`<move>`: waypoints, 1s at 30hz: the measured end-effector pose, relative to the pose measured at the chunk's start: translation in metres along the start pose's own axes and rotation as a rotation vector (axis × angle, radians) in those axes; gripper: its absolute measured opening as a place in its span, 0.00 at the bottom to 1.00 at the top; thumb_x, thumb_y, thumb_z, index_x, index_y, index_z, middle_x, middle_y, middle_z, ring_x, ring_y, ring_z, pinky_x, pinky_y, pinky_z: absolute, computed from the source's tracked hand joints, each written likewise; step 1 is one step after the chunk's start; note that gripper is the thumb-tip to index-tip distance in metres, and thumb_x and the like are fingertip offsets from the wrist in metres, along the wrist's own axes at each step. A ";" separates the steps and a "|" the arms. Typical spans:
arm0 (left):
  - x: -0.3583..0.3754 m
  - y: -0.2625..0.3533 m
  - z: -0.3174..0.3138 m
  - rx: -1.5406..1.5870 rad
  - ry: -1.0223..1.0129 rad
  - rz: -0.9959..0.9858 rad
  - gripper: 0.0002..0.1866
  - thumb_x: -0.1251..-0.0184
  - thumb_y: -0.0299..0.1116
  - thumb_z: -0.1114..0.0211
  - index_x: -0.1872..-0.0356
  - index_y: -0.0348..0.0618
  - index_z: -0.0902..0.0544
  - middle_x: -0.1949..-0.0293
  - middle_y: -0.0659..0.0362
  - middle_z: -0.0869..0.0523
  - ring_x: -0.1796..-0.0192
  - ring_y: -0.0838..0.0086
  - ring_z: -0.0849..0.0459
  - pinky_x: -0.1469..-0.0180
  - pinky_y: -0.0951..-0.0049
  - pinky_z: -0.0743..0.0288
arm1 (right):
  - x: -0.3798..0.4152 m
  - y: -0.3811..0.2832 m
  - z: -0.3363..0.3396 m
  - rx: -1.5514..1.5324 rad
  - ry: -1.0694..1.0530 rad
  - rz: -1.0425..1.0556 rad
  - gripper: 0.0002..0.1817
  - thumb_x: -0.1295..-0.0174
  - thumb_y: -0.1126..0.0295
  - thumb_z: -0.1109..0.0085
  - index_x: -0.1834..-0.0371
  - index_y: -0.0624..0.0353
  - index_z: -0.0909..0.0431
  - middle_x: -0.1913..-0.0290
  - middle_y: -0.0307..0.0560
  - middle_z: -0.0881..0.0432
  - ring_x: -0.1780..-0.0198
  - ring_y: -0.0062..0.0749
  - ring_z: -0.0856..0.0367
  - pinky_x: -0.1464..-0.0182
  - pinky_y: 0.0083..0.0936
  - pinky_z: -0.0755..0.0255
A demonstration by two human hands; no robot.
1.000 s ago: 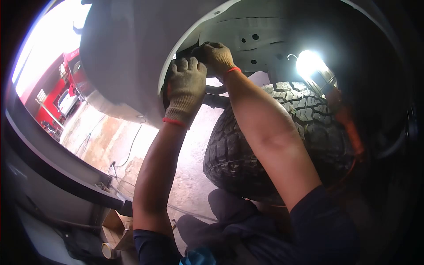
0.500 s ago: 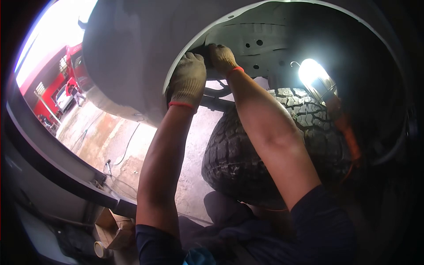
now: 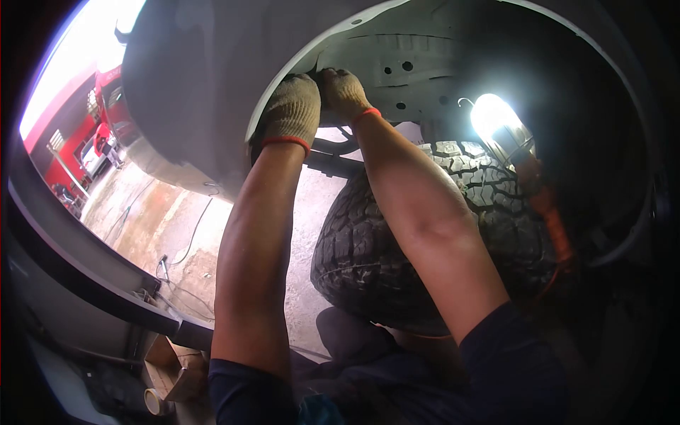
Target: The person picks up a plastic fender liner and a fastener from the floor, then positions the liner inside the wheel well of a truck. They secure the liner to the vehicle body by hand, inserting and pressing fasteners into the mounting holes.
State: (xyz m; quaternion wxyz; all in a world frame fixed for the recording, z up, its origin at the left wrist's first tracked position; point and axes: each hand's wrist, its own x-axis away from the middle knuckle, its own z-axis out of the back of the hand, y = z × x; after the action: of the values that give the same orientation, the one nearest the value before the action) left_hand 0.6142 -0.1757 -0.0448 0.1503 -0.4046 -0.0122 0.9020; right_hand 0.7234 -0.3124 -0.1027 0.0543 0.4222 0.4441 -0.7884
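Note:
Both hands wear knitted gloves with red cuffs and reach up inside the vehicle's wheel arch [image 3: 397,42]. My left hand [image 3: 292,110] is at the left edge of the arch, its fingers curled and mostly hidden behind the glove's back. Close beside it, my right hand [image 3: 343,92] is closed near dark material at the arch's inner corner. What either hand grips is too hidden to make out. Below the hands is a dark bar [image 3: 336,164]. The treaded tire [image 3: 361,241] lies under my right forearm.
A lit work lamp [image 3: 499,127] with an orange handle rests by the tire on the right. A cardboard box [image 3: 173,368] and a tape roll [image 3: 154,401] are at lower left. Cables lie on the floor [image 3: 191,248]. A person [image 3: 111,152] is far off at left.
The whole view has shifted slightly, so the arch, tire and lamp appear a little further left. My left hand has turned somewhat, and both hands remain in the arch corner.

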 end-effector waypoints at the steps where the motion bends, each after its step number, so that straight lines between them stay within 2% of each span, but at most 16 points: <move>1: 0.000 0.000 0.002 0.054 0.018 0.037 0.11 0.30 0.29 0.41 0.56 0.38 0.11 0.60 0.45 0.09 0.57 0.52 0.08 0.54 0.56 0.13 | -0.003 0.000 -0.001 0.002 -0.051 -0.023 0.26 0.28 0.52 0.51 0.46 0.65 0.17 0.46 0.64 0.15 0.42 0.54 0.17 0.40 0.38 0.26; 3: 0.001 0.003 0.005 -0.032 0.003 0.022 0.12 0.29 0.29 0.42 0.55 0.38 0.12 0.59 0.44 0.09 0.56 0.52 0.08 0.54 0.55 0.13 | -0.008 0.001 0.000 0.002 -0.098 -0.043 0.26 0.28 0.52 0.51 0.45 0.65 0.17 0.45 0.64 0.15 0.42 0.54 0.17 0.40 0.38 0.26; 6: 0.000 0.004 0.008 -0.110 -0.034 0.000 0.12 0.28 0.29 0.43 0.54 0.38 0.12 0.58 0.45 0.09 0.55 0.52 0.08 0.54 0.55 0.13 | 0.013 -0.033 0.023 -0.188 -0.202 -0.196 0.20 0.33 0.63 0.47 0.43 0.60 0.18 0.43 0.61 0.16 0.40 0.52 0.19 0.35 0.40 0.28; 8: -0.005 0.001 -0.002 -0.100 -0.058 -0.011 0.13 0.28 0.29 0.44 0.54 0.38 0.12 0.58 0.45 0.09 0.54 0.52 0.08 0.53 0.54 0.13 | 0.029 -0.048 0.033 -0.564 -0.116 -0.300 0.19 0.33 0.61 0.47 0.47 0.58 0.17 0.44 0.57 0.16 0.41 0.51 0.18 0.35 0.38 0.27; 9: -0.009 -0.002 -0.014 -0.042 -0.049 0.040 0.13 0.27 0.30 0.45 0.53 0.38 0.12 0.58 0.45 0.09 0.54 0.52 0.09 0.52 0.54 0.13 | 0.029 -0.039 0.032 -0.563 -0.114 -0.308 0.19 0.33 0.61 0.47 0.47 0.58 0.17 0.44 0.57 0.16 0.41 0.51 0.18 0.35 0.38 0.27; 11: -0.008 0.000 -0.013 0.018 -0.035 0.089 0.13 0.27 0.30 0.45 0.53 0.39 0.12 0.57 0.46 0.09 0.53 0.52 0.09 0.51 0.54 0.14 | 0.018 -0.018 0.027 0.273 -0.059 0.344 0.18 0.27 0.61 0.55 0.48 0.54 0.15 0.47 0.57 0.14 0.45 0.53 0.17 0.40 0.37 0.25; 13: -0.001 0.002 0.001 -0.157 -0.002 0.009 0.13 0.26 0.30 0.45 0.53 0.40 0.12 0.56 0.47 0.09 0.52 0.52 0.09 0.50 0.55 0.14 | 0.017 -0.014 0.023 0.311 -0.043 0.337 0.18 0.28 0.60 0.54 0.48 0.52 0.15 0.47 0.55 0.14 0.44 0.53 0.17 0.40 0.37 0.25; 15: -0.004 0.002 -0.001 -0.081 -0.003 0.061 0.13 0.27 0.31 0.45 0.53 0.41 0.12 0.57 0.47 0.09 0.53 0.52 0.09 0.51 0.56 0.14 | 0.016 -0.014 0.020 0.347 -0.026 0.326 0.17 0.28 0.60 0.53 0.48 0.50 0.15 0.46 0.53 0.14 0.43 0.52 0.17 0.40 0.37 0.25; 17: -0.005 0.001 0.001 -0.003 -0.009 0.113 0.13 0.27 0.31 0.45 0.53 0.41 0.12 0.57 0.47 0.09 0.53 0.52 0.09 0.51 0.57 0.14 | 0.012 -0.007 0.012 0.189 -0.070 0.231 0.18 0.29 0.60 0.53 0.47 0.52 0.15 0.44 0.55 0.15 0.42 0.53 0.18 0.39 0.38 0.25; 18: -0.003 0.000 0.001 -0.090 -0.023 0.043 0.13 0.27 0.31 0.45 0.53 0.41 0.12 0.57 0.47 0.09 0.53 0.52 0.08 0.51 0.57 0.14 | 0.012 -0.003 0.008 0.136 -0.084 0.196 0.18 0.29 0.59 0.52 0.47 0.52 0.15 0.44 0.55 0.15 0.42 0.53 0.18 0.38 0.38 0.25; 20: -0.003 0.002 0.004 -0.177 -0.037 -0.029 0.13 0.27 0.31 0.45 0.54 0.41 0.12 0.57 0.48 0.09 0.54 0.53 0.08 0.51 0.57 0.14 | 0.021 -0.014 0.009 -0.533 -0.048 -0.279 0.20 0.30 0.57 0.50 0.45 0.56 0.16 0.43 0.57 0.15 0.40 0.54 0.19 0.37 0.38 0.27; 21: -0.003 0.003 0.005 -0.202 -0.054 -0.025 0.13 0.27 0.32 0.45 0.54 0.41 0.12 0.57 0.48 0.09 0.54 0.53 0.08 0.51 0.56 0.14 | 0.024 -0.019 0.014 -0.535 -0.046 -0.280 0.20 0.30 0.57 0.50 0.45 0.56 0.16 0.43 0.57 0.15 0.40 0.54 0.19 0.37 0.38 0.27; 23: -0.003 0.006 0.004 -0.229 -0.074 -0.024 0.13 0.27 0.32 0.45 0.54 0.41 0.12 0.57 0.48 0.09 0.54 0.54 0.08 0.52 0.56 0.14 | 0.029 -0.029 0.026 -0.374 -0.052 -0.146 0.23 0.30 0.56 0.49 0.43 0.60 0.17 0.44 0.60 0.15 0.39 0.55 0.19 0.36 0.38 0.27; 25: -0.001 0.005 0.003 -0.310 -0.038 -0.032 0.13 0.26 0.32 0.45 0.54 0.40 0.12 0.58 0.48 0.09 0.53 0.55 0.08 0.52 0.55 0.14 | 0.030 -0.043 0.031 -0.346 -0.042 -0.215 0.24 0.30 0.55 0.50 0.43 0.62 0.17 0.44 0.61 0.15 0.39 0.56 0.20 0.36 0.38 0.27; 27: -0.003 0.004 0.003 -0.263 -0.063 -0.039 0.14 0.26 0.32 0.46 0.53 0.40 0.13 0.57 0.47 0.09 0.52 0.54 0.09 0.52 0.54 0.14 | 0.027 -0.045 0.028 -0.318 -0.035 -0.282 0.25 0.30 0.54 0.51 0.43 0.63 0.18 0.45 0.63 0.15 0.38 0.57 0.20 0.37 0.38 0.27; 30: -0.004 0.002 0.005 -0.187 -0.111 -0.037 0.15 0.25 0.31 0.48 0.50 0.38 0.15 0.54 0.45 0.10 0.50 0.53 0.09 0.50 0.53 0.14 | 0.002 -0.013 -0.001 -0.376 -0.059 -0.280 0.26 0.29 0.54 0.53 0.44 0.64 0.17 0.45 0.66 0.16 0.38 0.59 0.20 0.37 0.40 0.27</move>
State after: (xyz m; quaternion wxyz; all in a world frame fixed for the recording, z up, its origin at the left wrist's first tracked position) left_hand 0.6121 -0.1785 -0.0386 0.1278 -0.3660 -0.1121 0.9150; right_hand 0.7170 -0.3030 -0.0964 0.0351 0.3159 0.6357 -0.7034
